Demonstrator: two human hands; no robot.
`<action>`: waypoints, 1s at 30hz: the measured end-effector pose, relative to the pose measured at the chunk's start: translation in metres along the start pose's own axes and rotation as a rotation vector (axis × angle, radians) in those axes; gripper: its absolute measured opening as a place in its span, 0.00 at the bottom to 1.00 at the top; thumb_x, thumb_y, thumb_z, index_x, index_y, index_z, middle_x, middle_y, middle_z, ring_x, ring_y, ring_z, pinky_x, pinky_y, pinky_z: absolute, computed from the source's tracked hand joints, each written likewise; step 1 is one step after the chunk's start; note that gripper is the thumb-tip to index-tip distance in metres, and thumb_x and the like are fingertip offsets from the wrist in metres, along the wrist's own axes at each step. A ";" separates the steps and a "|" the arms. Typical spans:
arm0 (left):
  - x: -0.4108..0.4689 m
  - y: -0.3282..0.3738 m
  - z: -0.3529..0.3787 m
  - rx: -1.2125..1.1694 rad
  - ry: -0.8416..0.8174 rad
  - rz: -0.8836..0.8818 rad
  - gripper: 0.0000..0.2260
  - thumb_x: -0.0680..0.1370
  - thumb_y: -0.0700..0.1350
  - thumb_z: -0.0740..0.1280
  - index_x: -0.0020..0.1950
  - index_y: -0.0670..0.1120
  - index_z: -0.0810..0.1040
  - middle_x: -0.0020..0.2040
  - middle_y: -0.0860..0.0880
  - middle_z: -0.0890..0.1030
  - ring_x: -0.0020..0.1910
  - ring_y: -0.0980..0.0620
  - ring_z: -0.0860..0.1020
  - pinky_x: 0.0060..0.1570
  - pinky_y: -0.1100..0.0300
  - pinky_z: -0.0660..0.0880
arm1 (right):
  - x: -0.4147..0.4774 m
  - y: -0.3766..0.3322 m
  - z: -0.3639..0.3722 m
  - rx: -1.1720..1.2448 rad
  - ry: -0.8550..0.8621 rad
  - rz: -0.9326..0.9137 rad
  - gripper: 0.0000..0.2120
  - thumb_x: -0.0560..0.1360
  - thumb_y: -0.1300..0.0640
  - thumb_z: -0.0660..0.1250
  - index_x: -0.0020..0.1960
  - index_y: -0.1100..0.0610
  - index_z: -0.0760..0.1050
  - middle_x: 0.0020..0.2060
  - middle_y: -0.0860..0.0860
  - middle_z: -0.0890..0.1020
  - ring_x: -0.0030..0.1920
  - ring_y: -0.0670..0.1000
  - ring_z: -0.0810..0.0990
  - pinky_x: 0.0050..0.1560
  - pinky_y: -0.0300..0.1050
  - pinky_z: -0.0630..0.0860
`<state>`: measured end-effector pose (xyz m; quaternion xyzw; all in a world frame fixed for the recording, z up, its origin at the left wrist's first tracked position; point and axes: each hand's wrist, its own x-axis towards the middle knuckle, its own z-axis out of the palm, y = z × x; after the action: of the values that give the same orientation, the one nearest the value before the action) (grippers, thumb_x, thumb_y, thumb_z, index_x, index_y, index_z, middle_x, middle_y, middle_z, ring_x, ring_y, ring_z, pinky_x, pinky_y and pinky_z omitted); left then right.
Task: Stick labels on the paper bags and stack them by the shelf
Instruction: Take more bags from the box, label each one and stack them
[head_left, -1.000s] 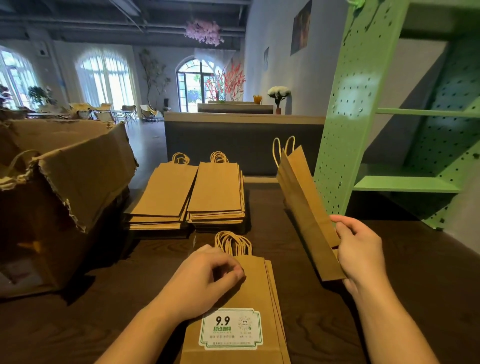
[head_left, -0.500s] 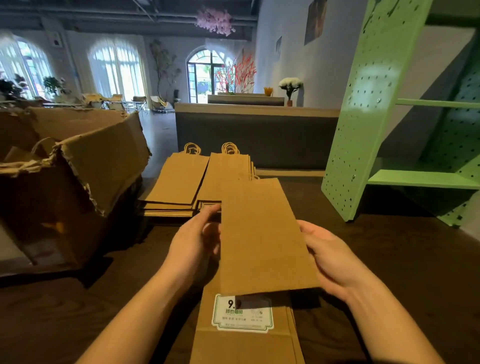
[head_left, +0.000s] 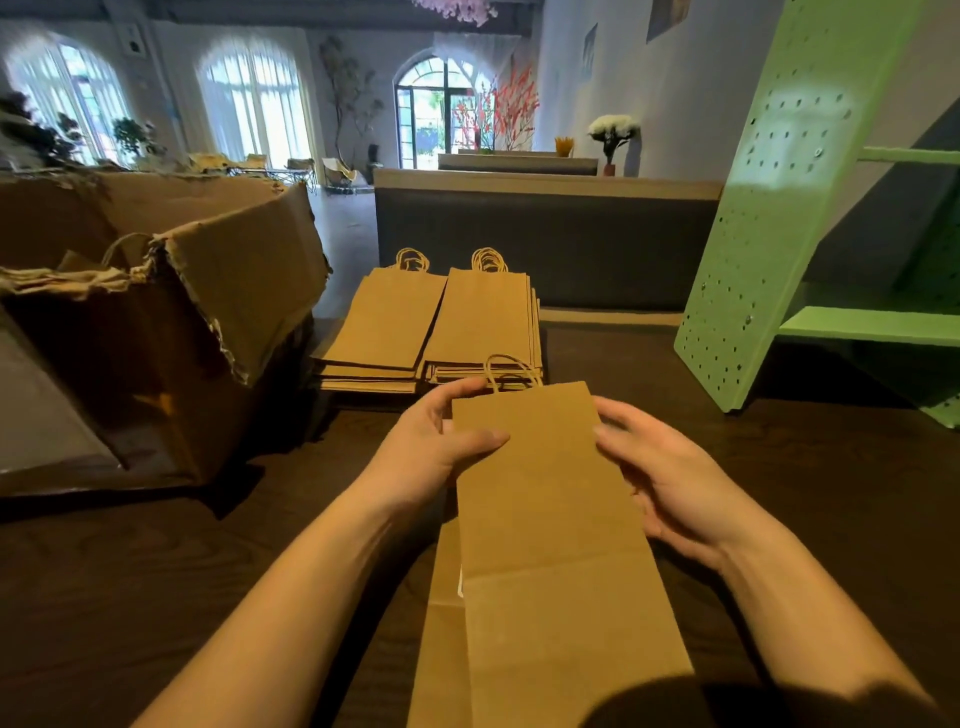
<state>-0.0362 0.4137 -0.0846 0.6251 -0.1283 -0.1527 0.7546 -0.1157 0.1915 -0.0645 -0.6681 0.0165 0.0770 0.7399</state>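
Held flat between both hands (head_left: 550, 467), left (head_left: 441, 447) and right (head_left: 670, 483) grip pinching bag (head_left: 550, 545) edges, likely squaring it over the lower bag (head_left: 441, 649).

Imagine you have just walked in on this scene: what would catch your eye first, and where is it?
First, the plain paper bag at centre, held flat between the left hand and the right hand over another bag on the dark table. Next, the bright green shelf at right. Then the torn cardboard box at left, with two stacks of bags behind the hands.
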 end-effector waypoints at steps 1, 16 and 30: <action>0.001 -0.001 -0.001 0.029 0.016 0.004 0.28 0.75 0.34 0.73 0.72 0.50 0.71 0.43 0.45 0.87 0.46 0.46 0.87 0.43 0.56 0.81 | 0.001 0.000 -0.001 -0.063 0.020 -0.006 0.24 0.78 0.56 0.67 0.72 0.46 0.68 0.45 0.59 0.86 0.21 0.47 0.71 0.18 0.36 0.65; 0.009 -0.023 -0.009 1.031 0.173 0.115 0.11 0.79 0.60 0.66 0.58 0.59 0.77 0.54 0.57 0.78 0.50 0.59 0.76 0.48 0.59 0.73 | 0.016 0.017 -0.006 -0.565 0.139 0.025 0.16 0.77 0.58 0.71 0.62 0.50 0.72 0.31 0.54 0.82 0.24 0.48 0.73 0.22 0.40 0.66; 0.009 -0.029 -0.002 0.973 0.222 0.095 0.09 0.79 0.60 0.66 0.46 0.56 0.76 0.51 0.54 0.77 0.50 0.54 0.76 0.46 0.55 0.72 | 0.022 0.031 -0.005 -0.634 0.191 0.020 0.21 0.82 0.52 0.63 0.74 0.53 0.67 0.28 0.53 0.79 0.22 0.50 0.71 0.20 0.41 0.66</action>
<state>-0.0288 0.4070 -0.1132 0.9106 -0.1317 0.0267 0.3907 -0.0976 0.1919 -0.0989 -0.8691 0.0678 0.0226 0.4895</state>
